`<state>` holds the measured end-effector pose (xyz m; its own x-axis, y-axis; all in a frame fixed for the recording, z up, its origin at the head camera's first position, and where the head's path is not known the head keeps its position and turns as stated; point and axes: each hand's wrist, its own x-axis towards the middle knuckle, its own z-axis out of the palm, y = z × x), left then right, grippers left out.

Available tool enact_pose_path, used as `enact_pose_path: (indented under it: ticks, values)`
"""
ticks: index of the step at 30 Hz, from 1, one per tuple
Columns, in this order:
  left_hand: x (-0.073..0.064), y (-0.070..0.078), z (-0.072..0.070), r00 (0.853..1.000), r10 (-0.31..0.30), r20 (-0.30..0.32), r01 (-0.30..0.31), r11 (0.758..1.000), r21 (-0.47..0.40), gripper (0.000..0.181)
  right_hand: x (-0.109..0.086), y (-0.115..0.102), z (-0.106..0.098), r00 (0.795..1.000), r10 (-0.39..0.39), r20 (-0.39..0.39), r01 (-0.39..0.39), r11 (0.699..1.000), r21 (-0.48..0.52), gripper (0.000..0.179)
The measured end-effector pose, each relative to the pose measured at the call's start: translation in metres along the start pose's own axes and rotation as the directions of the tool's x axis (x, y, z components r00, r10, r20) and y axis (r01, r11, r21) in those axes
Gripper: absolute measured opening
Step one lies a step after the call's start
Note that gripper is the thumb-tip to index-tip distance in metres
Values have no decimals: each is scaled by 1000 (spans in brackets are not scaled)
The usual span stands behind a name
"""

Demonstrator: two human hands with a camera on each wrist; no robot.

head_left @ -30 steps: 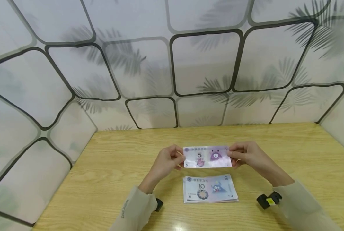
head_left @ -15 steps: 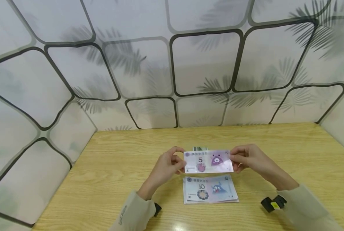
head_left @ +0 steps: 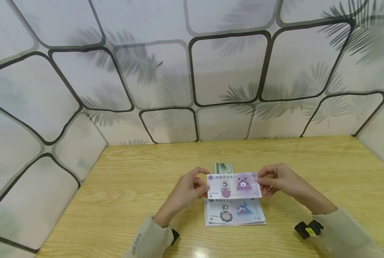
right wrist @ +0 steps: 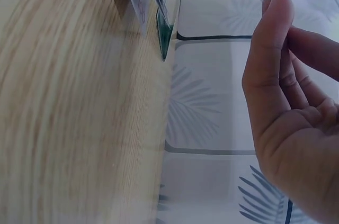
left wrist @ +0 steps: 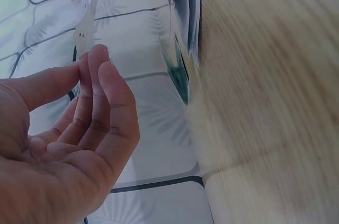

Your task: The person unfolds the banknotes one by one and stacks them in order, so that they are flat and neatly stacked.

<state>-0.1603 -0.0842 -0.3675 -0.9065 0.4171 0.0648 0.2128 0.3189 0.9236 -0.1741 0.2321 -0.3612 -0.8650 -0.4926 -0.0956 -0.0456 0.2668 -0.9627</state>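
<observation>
A purple play banknote (head_left: pixel 233 186) marked 5, with a one-eyed monster on it, is held up flat between both hands. My left hand (head_left: pixel 185 188) pinches its left end between thumb and fingertips, and my right hand (head_left: pixel 285 181) pinches the right end. In the head view its lower edge overlaps a stack of play notes (head_left: pixel 243 215), topped by a pale blue 10 with a blue monster. Past the purple note's far edge a green note (head_left: pixel 223 168) shows in part. Both wrist views catch the held note (left wrist: pixel 85 30) well above the table, edge-on in the left one.
Everything lies on a light wood-grain table (head_left: pixel 121 193). A pale wall covering (head_left: pixel 225 71) with dark rounded outlines and leaf prints rises at the back and sides. A black wrist device (head_left: pixel 308 229) sits by the right sleeve.
Both hands have brought the 5 note nearer to the person, so it now overlaps the top of the 10 stack. The green note behind it has come into sight.
</observation>
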Motion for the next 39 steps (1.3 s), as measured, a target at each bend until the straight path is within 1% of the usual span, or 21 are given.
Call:
enact_pose_path:
  ticks: [3, 12, 15, 18, 21, 26, 31, 34, 36, 37, 39]
  values:
    - [-1, 0, 1, 1000, -13, 14, 13, 1000, 11, 36, 0, 0, 1, 1000, 12, 9, -12, 1000, -17, 14]
    - [-3, -4, 6, 998, -7, 55, 4, 998, 62, 35, -3, 4, 3, 998, 25, 65, -23, 999, -26, 13]
    - [-5, -4, 6, 997, -22, 71, 16, 997, 79, 35, -3, 7, 5, 996, 16, 90, -13, 999, -31, 11]
    - [-6, -3, 7, 995, -47, 93, 39, 995, 87, 37, -3, 8, 6, 994, 24, 106, -20, 999, -40, 10]
    - [-7, -2, 8, 992, -64, 111, 54, 994, 92, 37, -3, 8, 7, 992, 49, 118, -43, 998, -49, 9]
    - [-8, -3, 11, 990, -69, 122, 55, 992, 115, 36, -3, 9, 10, 983, 78, 163, -66, 995, -75, 8]
    - [-9, -4, 14, 990, -71, 126, 53, 988, 144, 33, -2, 13, 13, 981, 67, 182, -53, 995, -81, 9]
    - [-9, -4, 15, 991, -73, 109, 50, 979, 198, 29, -2, 14, 13, 981, 67, 183, -50, 994, -96, 10]
    - [-9, -4, 14, 993, -75, 93, 51, 969, 243, 26, -2, 13, 14, 981, 68, 184, -45, 991, -130, 10]
    - [-9, -4, 14, 994, -73, 82, 48, 962, 270, 24, -2, 13, 14, 982, 63, 180, -34, 987, -160, 11]
    - [-8, -3, 14, 997, -45, 65, 21, 944, 331, 22, -2, 12, 14, 987, 39, 156, 0, 970, -245, 11]
